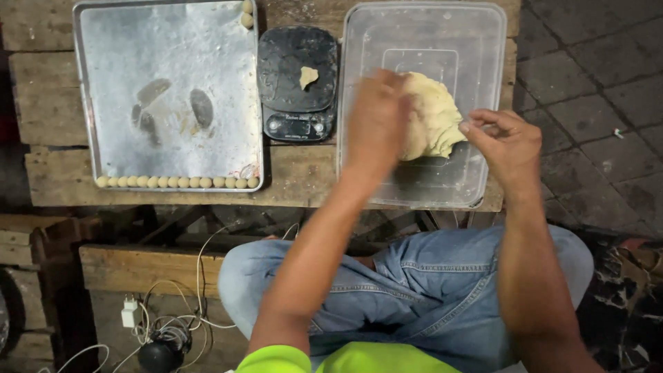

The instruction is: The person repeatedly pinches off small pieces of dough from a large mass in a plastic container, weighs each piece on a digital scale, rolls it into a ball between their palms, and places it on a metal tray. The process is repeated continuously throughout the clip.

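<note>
Knees in blue jeans (428,290) at frame bottom, person seated at desk (297,173). Left hand (376,121) blurred, pressed on dough lump (431,114) in clear plastic tub (483,41), right of centre; grip cannot tell. Right hand (507,141) pinching dough edge, fingertips closed. Step, judged: pulling off small portion. Scale (298,83) with dough bit (308,76) centre top; tray (173,41) upper left, row of dough balls (176,182) along near edge. Nothing blocks path to scale.

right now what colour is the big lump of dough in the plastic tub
Pale yellow dough lump, seen best in the head view, inside the clear plastic tub.
</note>
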